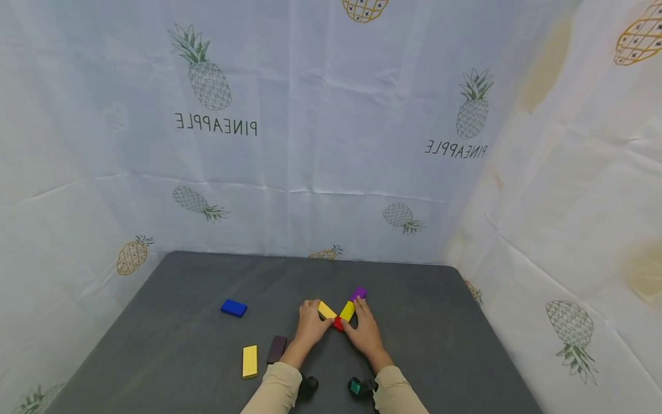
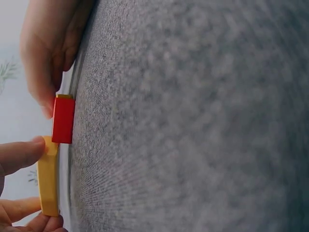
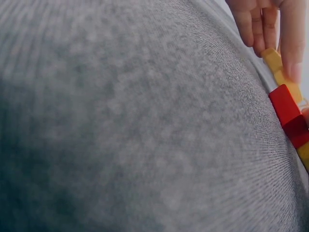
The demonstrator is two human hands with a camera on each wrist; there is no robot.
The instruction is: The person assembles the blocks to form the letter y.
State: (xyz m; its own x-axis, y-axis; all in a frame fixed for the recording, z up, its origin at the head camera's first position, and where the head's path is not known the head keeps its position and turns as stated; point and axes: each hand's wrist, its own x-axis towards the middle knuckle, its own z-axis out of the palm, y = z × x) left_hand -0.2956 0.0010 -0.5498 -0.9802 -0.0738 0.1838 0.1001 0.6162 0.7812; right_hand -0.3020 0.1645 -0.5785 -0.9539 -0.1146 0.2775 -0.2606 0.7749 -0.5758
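On my head feed, the bench [image 1: 424, 333] stretched out before a hanging cloth [image 1: 320, 115]. Between the left hand [image 1: 309, 325] and the right hand [image 1: 365, 333] I had a corner block [image 1: 338, 325]. From it a left-branch block [image 1: 326, 310] slanted back leftward, between the left hand's thumb and fingers; a right-branch block [image 1: 347, 311] slanted back rightward alongside the right hand, with an end block [image 1: 359, 293] just behind it. To my left, a side block [image 1: 277, 348] lay beside the left sleeve [image 1: 275, 386], a near block [image 1: 250, 361] left of that, and an outer block [image 1: 234, 308] farther back, leftmost of all.
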